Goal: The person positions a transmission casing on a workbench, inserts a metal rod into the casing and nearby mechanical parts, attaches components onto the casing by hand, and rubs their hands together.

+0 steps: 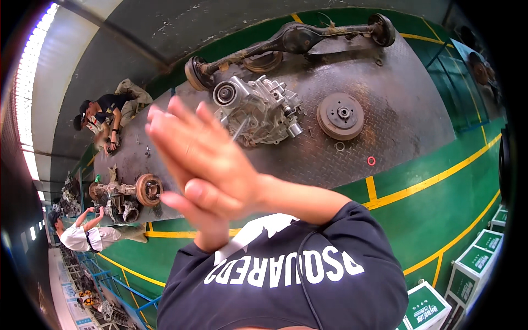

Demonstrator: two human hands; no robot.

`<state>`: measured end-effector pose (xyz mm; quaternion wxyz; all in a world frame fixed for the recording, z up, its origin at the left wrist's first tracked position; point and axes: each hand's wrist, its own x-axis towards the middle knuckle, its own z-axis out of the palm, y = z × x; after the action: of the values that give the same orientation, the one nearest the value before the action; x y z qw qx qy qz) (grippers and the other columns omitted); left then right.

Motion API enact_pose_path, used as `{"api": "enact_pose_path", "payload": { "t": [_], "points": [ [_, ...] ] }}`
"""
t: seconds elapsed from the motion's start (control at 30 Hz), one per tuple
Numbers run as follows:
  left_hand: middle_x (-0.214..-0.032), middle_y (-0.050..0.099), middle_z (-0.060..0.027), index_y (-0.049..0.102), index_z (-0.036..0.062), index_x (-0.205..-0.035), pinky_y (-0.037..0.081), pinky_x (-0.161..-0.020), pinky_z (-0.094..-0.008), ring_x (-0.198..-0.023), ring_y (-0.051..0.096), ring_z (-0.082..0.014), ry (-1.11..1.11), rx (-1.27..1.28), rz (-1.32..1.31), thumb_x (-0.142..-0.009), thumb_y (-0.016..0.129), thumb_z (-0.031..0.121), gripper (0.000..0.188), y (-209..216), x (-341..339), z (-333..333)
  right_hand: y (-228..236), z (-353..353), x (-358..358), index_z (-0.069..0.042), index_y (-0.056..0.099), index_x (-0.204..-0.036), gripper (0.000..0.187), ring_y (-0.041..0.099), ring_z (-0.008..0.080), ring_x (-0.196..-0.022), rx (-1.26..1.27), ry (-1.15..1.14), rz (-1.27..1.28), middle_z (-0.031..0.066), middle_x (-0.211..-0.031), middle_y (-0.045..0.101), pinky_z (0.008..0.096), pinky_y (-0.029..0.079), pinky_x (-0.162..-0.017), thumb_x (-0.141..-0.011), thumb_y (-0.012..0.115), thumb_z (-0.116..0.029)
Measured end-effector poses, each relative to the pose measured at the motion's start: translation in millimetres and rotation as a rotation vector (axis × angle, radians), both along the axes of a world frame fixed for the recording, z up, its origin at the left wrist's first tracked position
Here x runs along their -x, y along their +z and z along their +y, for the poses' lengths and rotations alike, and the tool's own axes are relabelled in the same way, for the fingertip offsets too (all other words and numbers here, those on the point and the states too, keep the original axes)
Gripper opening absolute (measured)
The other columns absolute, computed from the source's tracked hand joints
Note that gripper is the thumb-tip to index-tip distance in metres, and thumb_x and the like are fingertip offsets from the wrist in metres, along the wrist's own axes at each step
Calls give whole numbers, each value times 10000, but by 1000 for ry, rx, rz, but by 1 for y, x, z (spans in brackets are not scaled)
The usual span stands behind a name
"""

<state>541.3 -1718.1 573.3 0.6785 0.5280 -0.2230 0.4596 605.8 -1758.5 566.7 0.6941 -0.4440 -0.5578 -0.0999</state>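
My right hand (223, 170) is raised over the near edge of the metal-plate table, its fingers stretched out and slightly blurred. Behind it, my left hand (202, 217) lies against it, palm toward palm, and is partly hidden. Nothing shows between the two hands. Just beyond them sits a silver gearbox casing (267, 113), part of which the right hand covers. To its right lies a round rusty brake drum (341, 116) with a toothed hub, with a small metal ring (340, 147) beside it. A red ring (371, 160) rests nearer the table's front edge.
A long black axle (300, 38) spans the table's (308, 165) far side. Another axle assembly with a drum (148, 190) stands at left, near two people (102, 113) (88, 236). Green-and-white boxes (426, 308) stand at lower right on the green floor.
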Motion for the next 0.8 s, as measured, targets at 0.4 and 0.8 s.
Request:
{"api": "enact_pose_path", "payload": {
  "t": [0.4,0.8],
  "points": [
    [-1853,48,-117,30,97,-1774,86,-1359,-488,-1702,63,-321,178,-93,191,-1155,206,510,764,-14,12,9,6,-10,13,71,445,-1632,729,232,383,-1677,157,56,3,247,-1756,347,515,118,-1340,-1100,396,-424],
    [-1853,50,-108,18,108,-1774,91,-1359,-487,-1701,80,-315,16,52,97,-1160,216,523,767,3,14,13,-11,-5,58,19,434,-1654,668,205,357,-1686,79,8,-18,185,-1764,359,570,48,-1355,-1110,381,-365]
  ]
}}
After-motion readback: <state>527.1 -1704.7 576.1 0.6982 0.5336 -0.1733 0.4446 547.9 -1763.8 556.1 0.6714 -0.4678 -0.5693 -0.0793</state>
